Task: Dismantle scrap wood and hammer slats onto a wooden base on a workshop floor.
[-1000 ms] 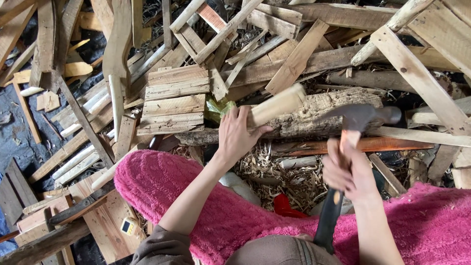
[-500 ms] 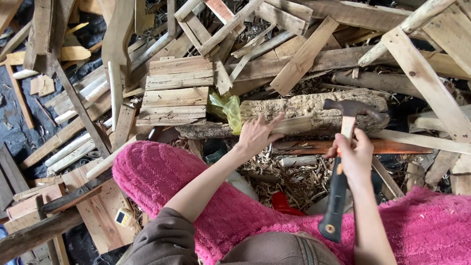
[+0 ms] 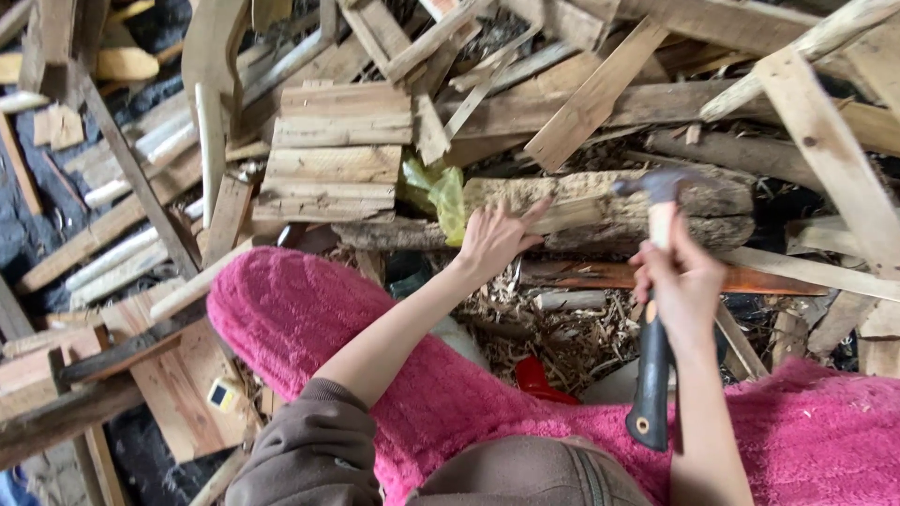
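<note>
Head view: the right hand (image 3: pixel 684 281) grips a hatchet (image 3: pixel 656 309) by its handle, head raised over the log (image 3: pixel 600 211). The left hand (image 3: pixel 492 239) rests on a pale stick (image 3: pixel 586 214) lying on that log, fingers (image 3: pixel 536 214) spread and loose — close to the blade's path. A slightly off swing could likely catch them, or the stick may roll.

Upright black-handled hatchet (image 3: pixel 653 309); rough log (image 3: pixel 600 211) crosswise

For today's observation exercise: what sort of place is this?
Probably a scrap-wood heap or outdoor woodpile. Broken pale planks lie jumbled everywhere, a rough bark-covered log serves as a block, and wood shavings litter the ground.
</note>
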